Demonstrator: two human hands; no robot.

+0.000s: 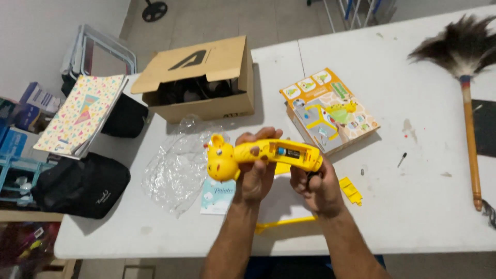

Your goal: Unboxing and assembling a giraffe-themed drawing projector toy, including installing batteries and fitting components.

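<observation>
Two hands hold the yellow plastic giraffe-shaped toy [263, 154] above the white table [413, 206]: left hand [256, 173] wrapped around its neck, right hand [316, 187] pinching the tail end at three o'clock. Keeping the open battery bay facing up would help.

From my seat, the fingers of my hands cover part of the yellow plastic giraffe-shaped toy [263, 155], so its underside is hidden. Right of it, the frame's edge cuts off a dark flat mat [485, 128]. Behind it, the contents of the open brown cardboard box [201, 77] are too dark to make out.
</observation>
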